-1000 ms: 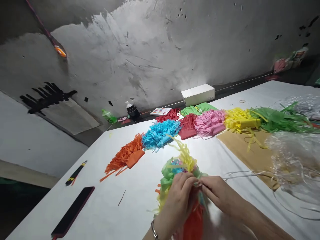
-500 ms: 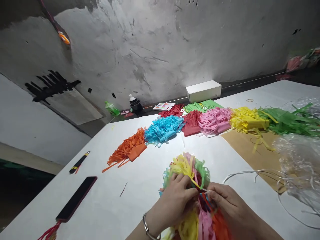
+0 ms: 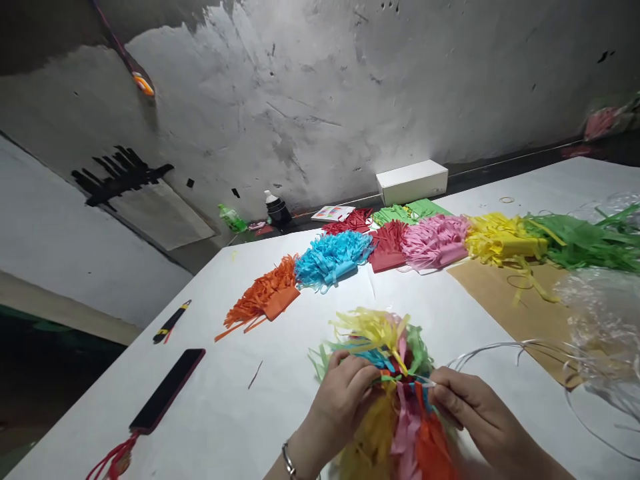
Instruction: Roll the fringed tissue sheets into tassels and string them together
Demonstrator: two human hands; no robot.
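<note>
Now my left hand point(image 3: 345, 390) clamps the multicoloured fringe bundle point(image 3: 385, 373) at its waist, so my right hand point(image 3: 470, 413) pinches the thin tie point(image 3: 425, 383) tight.

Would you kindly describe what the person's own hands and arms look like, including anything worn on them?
Both are bare: no gloves, and no sleeves on the forearms as far as they show. The left hand has a thin silver-coloured bracelet at the wrist. The right hand shows no rings or wristwear that I can make out.

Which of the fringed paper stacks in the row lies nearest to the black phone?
The orange stack, at the left end of the row; the blue stack, red, pink, yellow and green ones lie farther from the phone.
</note>
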